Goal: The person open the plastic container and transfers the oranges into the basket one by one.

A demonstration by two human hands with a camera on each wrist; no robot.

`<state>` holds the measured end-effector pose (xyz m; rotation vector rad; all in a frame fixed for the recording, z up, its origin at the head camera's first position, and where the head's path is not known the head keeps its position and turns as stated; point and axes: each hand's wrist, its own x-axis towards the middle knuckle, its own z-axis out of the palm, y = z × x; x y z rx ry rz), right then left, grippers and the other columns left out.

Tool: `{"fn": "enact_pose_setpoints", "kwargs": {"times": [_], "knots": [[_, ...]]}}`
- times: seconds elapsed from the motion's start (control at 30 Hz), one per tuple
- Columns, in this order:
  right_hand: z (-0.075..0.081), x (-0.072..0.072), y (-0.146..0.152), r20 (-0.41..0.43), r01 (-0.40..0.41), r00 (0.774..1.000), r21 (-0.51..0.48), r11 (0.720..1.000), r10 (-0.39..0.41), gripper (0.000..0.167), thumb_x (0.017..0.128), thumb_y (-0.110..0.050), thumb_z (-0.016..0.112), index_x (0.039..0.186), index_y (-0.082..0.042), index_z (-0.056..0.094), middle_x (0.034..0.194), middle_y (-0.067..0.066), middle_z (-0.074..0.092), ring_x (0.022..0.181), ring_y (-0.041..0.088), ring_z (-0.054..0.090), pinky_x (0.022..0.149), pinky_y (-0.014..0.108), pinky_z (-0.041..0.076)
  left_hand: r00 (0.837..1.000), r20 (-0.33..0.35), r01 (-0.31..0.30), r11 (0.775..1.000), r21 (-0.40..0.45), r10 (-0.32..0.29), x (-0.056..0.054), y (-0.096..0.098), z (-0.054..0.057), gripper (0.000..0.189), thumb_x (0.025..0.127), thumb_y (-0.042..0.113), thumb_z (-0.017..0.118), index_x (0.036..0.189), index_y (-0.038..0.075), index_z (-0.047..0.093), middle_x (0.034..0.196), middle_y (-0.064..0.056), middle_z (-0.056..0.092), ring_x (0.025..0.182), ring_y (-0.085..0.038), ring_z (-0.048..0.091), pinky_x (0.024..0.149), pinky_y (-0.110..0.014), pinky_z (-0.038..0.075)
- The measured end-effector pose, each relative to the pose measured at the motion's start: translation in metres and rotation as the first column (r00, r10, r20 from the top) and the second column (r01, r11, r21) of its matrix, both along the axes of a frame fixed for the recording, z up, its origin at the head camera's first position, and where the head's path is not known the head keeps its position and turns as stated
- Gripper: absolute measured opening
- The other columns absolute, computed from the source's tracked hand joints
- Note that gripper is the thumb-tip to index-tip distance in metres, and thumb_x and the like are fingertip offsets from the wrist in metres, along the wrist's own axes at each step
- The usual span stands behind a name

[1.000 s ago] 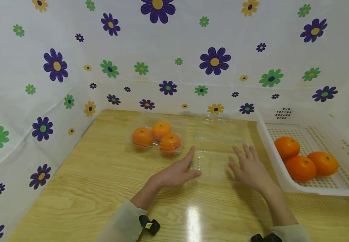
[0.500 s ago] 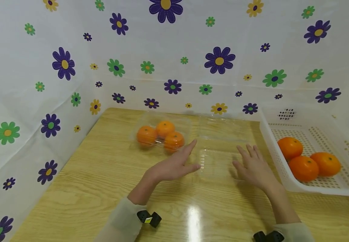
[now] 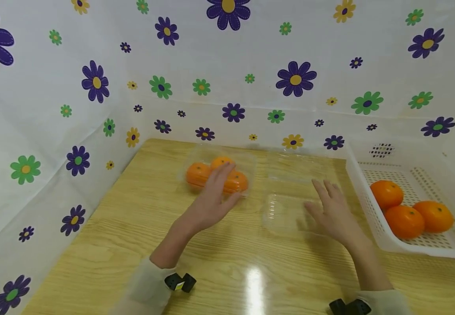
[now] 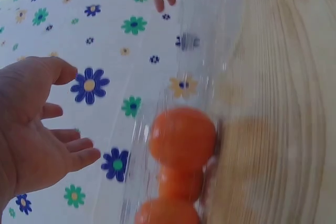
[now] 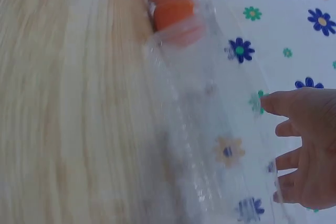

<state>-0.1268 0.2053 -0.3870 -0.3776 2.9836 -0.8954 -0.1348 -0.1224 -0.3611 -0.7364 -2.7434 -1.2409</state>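
My left hand [image 3: 207, 203] is held over the near right part of a transparent plastic clamshell box [image 3: 247, 159] with three oranges [image 3: 198, 172] inside. In the left wrist view that hand [image 4: 42, 129] hovers apart from the box, thumb and fingers spread and holding nothing. A second transparent clamshell [image 3: 280, 216] lies unfolded on the table to the right, with its lid [image 3: 296, 167] toward the back. Over the right side of this clamshell is my right hand [image 3: 333, 214], its fingers loosely extended. In the right wrist view the right hand [image 5: 310, 145] also grips nothing.
A white perforated plastic basket [image 3: 428, 250] stands at the right with three oranges [image 3: 404, 222] in it. Behind the wooden table [image 3: 132, 245] hangs a white sheet [image 3: 219, 52] printed with flowers, which also runs along the left side.
My left hand has moved left and back, from beside the unfolded clamshell to over the box of oranges. The right hand stays by the unfolded clamshell. The head view has swung slightly left.
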Motion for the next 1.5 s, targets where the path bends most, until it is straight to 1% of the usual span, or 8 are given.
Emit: {"fn": "enact_pose_setpoints", "kwargs": {"times": [0.27, 0.47, 0.6, 0.7, 0.83, 1.0, 1.27, 1.5], "knots": [[0.012, -0.002, -0.046, 0.015, -0.049, 0.999, -0.135, 0.990, 0.051, 0.074, 0.102, -0.034, 0.055, 0.160, -0.011, 0.015, 0.164, 0.024, 0.003, 0.148, 0.049, 0.006, 0.107, 0.074, 0.022, 0.981, -0.083, -0.176, 0.984, 0.006, 0.176, -0.018, -0.051, -0.006, 0.073, 0.095, 0.011, 0.061, 0.155, 0.000, 0.022, 0.159, -0.027, 0.017, 0.146, -0.044, 0.014, 0.114, -0.062, 0.023], [0.015, -0.001, -0.091, 0.017, -0.104, 0.994, -0.252, 0.962, 0.111, 0.081, 0.099, -0.027, 0.060, 0.161, -0.014, 0.009, 0.164, 0.022, -0.003, 0.148, 0.049, 0.009, 0.108, 0.069, 0.027, 0.966, -0.005, -0.259, 0.965, -0.050, 0.259, -0.038, -0.085, -0.021, 0.080, 0.095, 0.016, 0.062, 0.158, 0.002, 0.014, 0.160, -0.028, 0.008, 0.146, -0.048, 0.007, 0.112, -0.066, 0.022], [0.016, -0.006, -0.116, 0.037, -0.113, 0.991, -0.286, 0.951, 0.129, 0.088, 0.097, -0.025, 0.064, 0.161, -0.013, 0.006, 0.163, 0.025, -0.005, 0.147, 0.050, 0.011, 0.108, 0.067, 0.029, 0.962, 0.061, -0.262, 0.963, -0.069, 0.266, -0.049, -0.096, -0.028, 0.087, 0.095, 0.020, 0.063, 0.160, 0.007, 0.007, 0.162, -0.027, 0.000, 0.147, -0.048, 0.002, 0.111, -0.069, 0.021], [0.013, -0.013, -0.132, 0.037, -0.101, 0.993, -0.222, 0.970, 0.112, 0.090, 0.096, -0.028, 0.066, 0.161, -0.010, 0.007, 0.161, 0.031, 0.000, 0.147, 0.051, 0.009, 0.109, 0.067, 0.027, 0.960, 0.116, -0.248, 0.966, -0.067, 0.254, -0.053, -0.100, -0.031, 0.091, 0.095, 0.022, 0.064, 0.160, 0.009, 0.002, 0.163, -0.027, -0.004, 0.148, -0.047, -0.002, 0.112, -0.070, 0.016], [0.007, -0.022, -0.148, 0.027, -0.067, 0.997, -0.040, 0.997, 0.068, 0.089, 0.096, -0.039, 0.064, 0.160, -0.008, 0.010, 0.157, 0.038, 0.010, 0.146, 0.053, 0.006, 0.114, 0.064, 0.020, 0.955, 0.171, -0.230, 0.970, -0.083, 0.241, -0.056, -0.103, -0.036, 0.095, 0.095, 0.026, 0.065, 0.160, 0.008, -0.002, 0.163, -0.025, -0.007, 0.150, -0.043, -0.005, 0.115, -0.066, 0.010], [-0.002, -0.030, -0.161, 0.051, -0.056, 0.997, 0.104, 0.993, 0.051, 0.089, 0.098, -0.047, 0.058, 0.161, -0.009, 0.008, 0.157, 0.038, 0.011, 0.148, 0.050, -0.001, 0.118, 0.061, 0.009, 0.961, 0.199, -0.177, 0.980, -0.094, 0.193, -0.056, -0.101, -0.044, 0.095, 0.098, 0.031, 0.063, 0.159, 0.005, -0.004, 0.165, -0.021, -0.005, 0.151, -0.038, -0.004, 0.119, -0.059, 0.006], [-0.009, -0.031, -0.168, 0.039, -0.062, 0.998, 0.152, 0.986, 0.057, 0.084, 0.101, -0.048, 0.051, 0.160, -0.006, 0.007, 0.158, 0.036, 0.014, 0.149, 0.046, -0.001, 0.119, 0.061, 0.009, 0.970, 0.168, -0.159, 0.982, -0.101, 0.174, -0.054, -0.100, -0.047, 0.091, 0.099, 0.028, 0.061, 0.158, 0.000, -0.002, 0.165, -0.022, 0.000, 0.151, -0.039, 0.003, 0.120, -0.055, 0.008], [-0.007, -0.032, -0.170, 0.019, -0.072, 0.997, 0.152, 0.986, 0.070, 0.085, 0.099, -0.045, 0.057, 0.158, -0.004, 0.012, 0.156, 0.037, 0.018, 0.149, 0.048, 0.003, 0.118, 0.060, 0.012, 0.968, 0.158, -0.178, 0.977, -0.114, 0.195, -0.052, -0.100, -0.044, 0.090, 0.099, 0.026, 0.061, 0.157, -0.003, 0.000, 0.163, -0.027, 0.005, 0.150, -0.042, 0.008, 0.120, -0.054, 0.012]]}}
